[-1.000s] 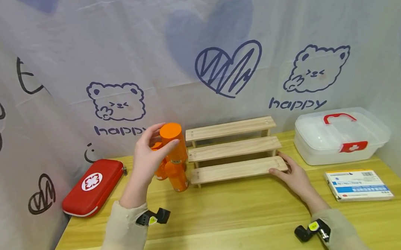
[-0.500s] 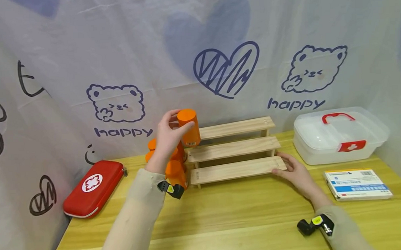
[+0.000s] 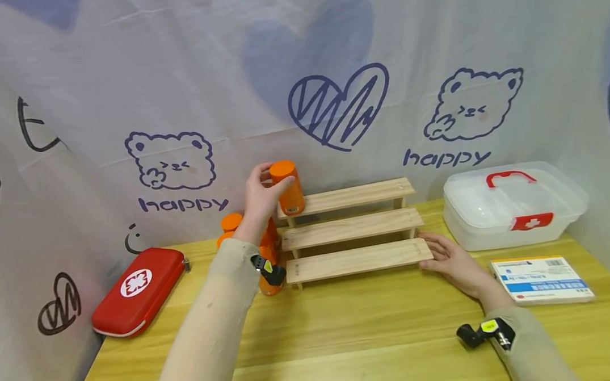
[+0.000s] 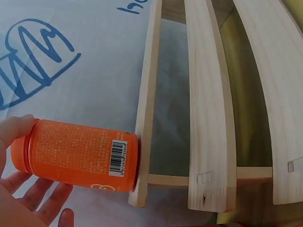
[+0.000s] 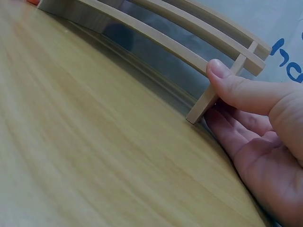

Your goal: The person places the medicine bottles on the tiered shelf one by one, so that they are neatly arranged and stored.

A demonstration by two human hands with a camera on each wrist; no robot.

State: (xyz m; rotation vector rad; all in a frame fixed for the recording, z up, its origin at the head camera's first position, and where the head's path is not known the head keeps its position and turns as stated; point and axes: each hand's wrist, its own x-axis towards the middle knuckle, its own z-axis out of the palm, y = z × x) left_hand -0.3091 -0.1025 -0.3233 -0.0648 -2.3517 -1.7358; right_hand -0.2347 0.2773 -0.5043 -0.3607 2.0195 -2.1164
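Note:
My left hand [image 3: 261, 198] grips an orange bottle [image 3: 288, 191] upright, thumb on one side and fingers on the other. Its base sits right at the left end of the top step of a three-step wooden rack [image 3: 358, 228]. In the left wrist view the bottle [image 4: 78, 151] shows a barcode, and its base meets the edge of the top plank [image 4: 147, 90]. At the rack's right end, my right hand [image 3: 456, 266] holds the lowest step. The right wrist view has the thumb in front of the end leg [image 5: 203, 101], with the fingers behind it.
Several more orange bottles [image 3: 232, 221] stand left of the rack, partly hidden by my left arm. A red first-aid case [image 3: 138, 291] lies farther left. On the right are a clear plastic box [image 3: 515, 204] with a red handle and a white-and-blue carton [image 3: 541, 282]. A printed curtain hangs behind.
My left hand has carried the orange bottle up and right from above the other bottles to the rack's top step. My right hand has stayed at the rack's right end.

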